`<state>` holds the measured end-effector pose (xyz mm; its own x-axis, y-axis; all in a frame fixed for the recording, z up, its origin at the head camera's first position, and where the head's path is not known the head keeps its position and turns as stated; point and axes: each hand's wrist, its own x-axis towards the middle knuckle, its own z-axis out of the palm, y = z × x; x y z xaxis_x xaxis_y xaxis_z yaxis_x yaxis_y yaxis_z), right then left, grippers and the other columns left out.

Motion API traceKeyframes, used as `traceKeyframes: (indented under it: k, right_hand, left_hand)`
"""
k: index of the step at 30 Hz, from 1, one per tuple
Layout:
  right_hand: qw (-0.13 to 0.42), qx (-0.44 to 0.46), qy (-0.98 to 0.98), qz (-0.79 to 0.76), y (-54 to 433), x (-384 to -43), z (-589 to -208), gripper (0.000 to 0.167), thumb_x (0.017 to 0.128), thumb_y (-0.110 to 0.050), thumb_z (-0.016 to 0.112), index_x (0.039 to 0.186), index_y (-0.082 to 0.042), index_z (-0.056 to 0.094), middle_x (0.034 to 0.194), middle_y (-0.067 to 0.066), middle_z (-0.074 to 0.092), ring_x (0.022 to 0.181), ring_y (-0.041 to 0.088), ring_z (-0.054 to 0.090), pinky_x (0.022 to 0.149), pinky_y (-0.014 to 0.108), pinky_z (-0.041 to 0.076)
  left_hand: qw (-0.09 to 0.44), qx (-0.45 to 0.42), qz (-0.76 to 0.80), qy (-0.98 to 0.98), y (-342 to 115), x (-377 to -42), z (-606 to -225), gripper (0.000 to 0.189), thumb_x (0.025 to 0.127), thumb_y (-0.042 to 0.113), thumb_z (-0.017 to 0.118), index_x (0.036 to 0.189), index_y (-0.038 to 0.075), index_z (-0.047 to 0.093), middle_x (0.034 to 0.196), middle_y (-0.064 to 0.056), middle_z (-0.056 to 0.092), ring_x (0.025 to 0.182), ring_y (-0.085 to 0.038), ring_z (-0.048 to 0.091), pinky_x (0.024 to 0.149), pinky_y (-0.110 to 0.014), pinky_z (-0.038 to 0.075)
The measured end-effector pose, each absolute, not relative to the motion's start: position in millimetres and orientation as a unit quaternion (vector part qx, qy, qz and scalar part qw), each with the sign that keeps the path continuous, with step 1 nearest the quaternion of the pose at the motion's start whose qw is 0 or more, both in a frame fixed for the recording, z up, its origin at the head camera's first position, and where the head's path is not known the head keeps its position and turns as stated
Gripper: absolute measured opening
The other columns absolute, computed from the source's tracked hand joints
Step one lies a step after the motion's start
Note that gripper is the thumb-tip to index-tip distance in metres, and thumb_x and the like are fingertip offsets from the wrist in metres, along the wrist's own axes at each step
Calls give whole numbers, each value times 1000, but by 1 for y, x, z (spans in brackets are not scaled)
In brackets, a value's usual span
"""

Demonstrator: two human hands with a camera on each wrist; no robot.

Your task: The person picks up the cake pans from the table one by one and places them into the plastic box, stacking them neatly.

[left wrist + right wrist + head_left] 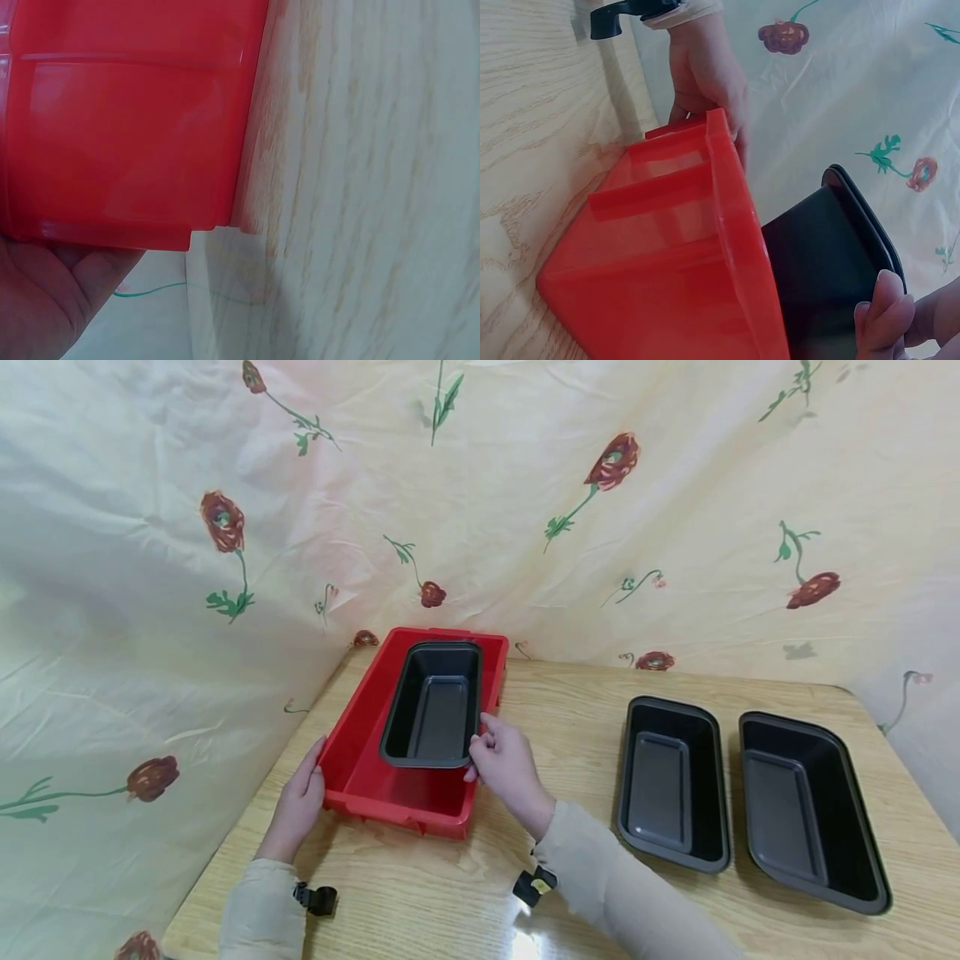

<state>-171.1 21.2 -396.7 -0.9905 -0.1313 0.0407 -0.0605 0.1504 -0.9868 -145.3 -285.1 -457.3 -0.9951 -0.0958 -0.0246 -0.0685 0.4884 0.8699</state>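
Note:
A black loaf pan (pixel 441 706) sits tilted partly inside a red plastic bin (pixel 442 800), its near rim raised above the bin floor. My right hand (pixel 510 764) pinches the pan's rim at the near right corner. In the right wrist view the fingers (pixel 889 304) curl over that dark rim. On the bin's left wall lies my left hand (pixel 298 802), thumb along the upper edge. The left wrist view shows the left hand (pixel 52 292) under the bin's rim, most of its fingers hidden.
Two more black loaf pans stand to the right on the wooden table (pixel 570 710): a nearer one (pixel 671 785) and a farther-right one (pixel 813 810). A flower-printed cloth (pixel 510 510) hangs behind and left of the table. Each wrist carries a small black camera (pixel 322 900).

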Motion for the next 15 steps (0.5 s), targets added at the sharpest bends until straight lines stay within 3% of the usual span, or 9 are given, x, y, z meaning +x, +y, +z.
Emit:
traceKeyframes:
  k: [15]
  right_hand:
    - [30, -65, 782, -619, 10, -177, -400, 52, 95, -2, 53, 144, 10, 37, 61, 7, 58, 47, 17, 59, 43, 23, 44]
  left_hand:
    - [6, 59, -502, -863, -284, -145, -456, 53, 106, 19, 27, 158, 22, 18, 156, -16, 28, 135, -39, 36, 105, -54, 38]
